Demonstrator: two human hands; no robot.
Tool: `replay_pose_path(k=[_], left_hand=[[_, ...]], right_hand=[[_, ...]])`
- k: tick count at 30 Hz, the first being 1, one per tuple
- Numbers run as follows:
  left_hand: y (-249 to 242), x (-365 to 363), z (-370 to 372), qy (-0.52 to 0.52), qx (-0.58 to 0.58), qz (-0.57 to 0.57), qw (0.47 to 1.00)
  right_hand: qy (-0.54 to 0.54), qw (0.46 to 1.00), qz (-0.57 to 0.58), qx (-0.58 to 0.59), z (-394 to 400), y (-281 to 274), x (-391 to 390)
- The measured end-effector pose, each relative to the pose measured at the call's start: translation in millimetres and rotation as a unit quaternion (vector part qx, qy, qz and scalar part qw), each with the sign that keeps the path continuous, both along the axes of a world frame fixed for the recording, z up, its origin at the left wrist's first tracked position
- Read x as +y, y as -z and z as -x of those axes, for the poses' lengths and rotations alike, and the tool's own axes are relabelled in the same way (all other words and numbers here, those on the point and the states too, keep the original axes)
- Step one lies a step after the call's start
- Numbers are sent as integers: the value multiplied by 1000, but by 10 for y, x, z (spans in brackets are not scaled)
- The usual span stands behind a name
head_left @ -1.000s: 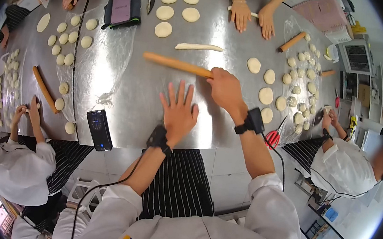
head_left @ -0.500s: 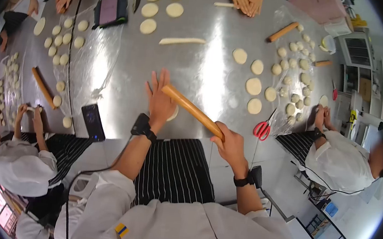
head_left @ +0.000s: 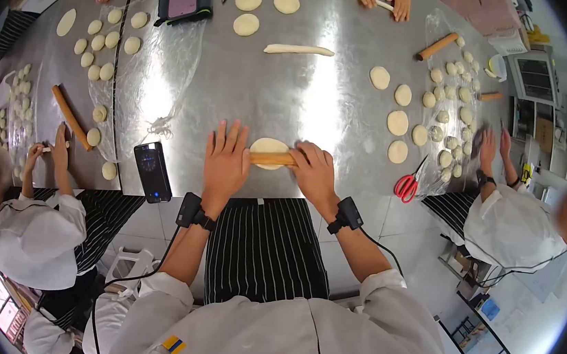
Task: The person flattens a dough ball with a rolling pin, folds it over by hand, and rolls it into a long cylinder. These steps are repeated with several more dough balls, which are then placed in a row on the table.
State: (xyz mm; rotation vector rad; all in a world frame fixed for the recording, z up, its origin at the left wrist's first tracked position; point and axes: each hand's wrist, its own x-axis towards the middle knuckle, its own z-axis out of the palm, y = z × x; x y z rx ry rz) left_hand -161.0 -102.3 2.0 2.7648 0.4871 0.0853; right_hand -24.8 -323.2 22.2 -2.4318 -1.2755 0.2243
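Note:
A wooden rolling pin point(head_left: 270, 158) lies level across a flat round of dough point(head_left: 269, 145) near the table's front edge. My left hand point(head_left: 227, 164) rests flat over the pin's left end, fingers stretched forward and slightly apart. Over the right end, my right hand point(head_left: 314, 173) is bent, its fingers curving around the wood. Both pin ends are hidden under my hands. Beyond them lies a long strip of dough point(head_left: 299, 51). Several flattened rounds point(head_left: 245, 25) sit at the far side, with others point(head_left: 398, 123) to the right.
A black phone point(head_left: 152, 171) stands near the front edge, left of my hands. Red-handled scissors point(head_left: 407, 187) lie at the right. Dough balls point(head_left: 447, 142) rest on plastic sheeting, near another rolling pin point(head_left: 438, 46). Co-workers point(head_left: 35, 234) handle dough around the metal table point(head_left: 238, 82).
My right hand has brought the rolling pin down left onto the dough round. My left hand has shifted onto the pin's other end. The co-worker's hands at the far side have separated along a dough strip.

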Motion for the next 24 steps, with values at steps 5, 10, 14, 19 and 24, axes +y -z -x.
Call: replay_pose_path(k=[5, 10, 14, 19, 24], left_hand=[[65, 10, -72, -9, -10, -9, 1000], [-74, 191, -435, -10, 22, -36, 999], [-102, 398, -835, -32, 13, -41, 999], [-59, 810, -1402, -121, -66, -111, 984], [-437, 843, -1009, 27, -71, -26, 997]], right_hand=[[80, 997, 24, 5, -4, 62, 46], [70, 992, 96, -44, -225, 174, 211], [72, 991, 92, -61, -663, 69, 504], [114, 991, 7, -69, -1335, 37, 927], [116, 986, -106, -63, -1273, -146, 710]])
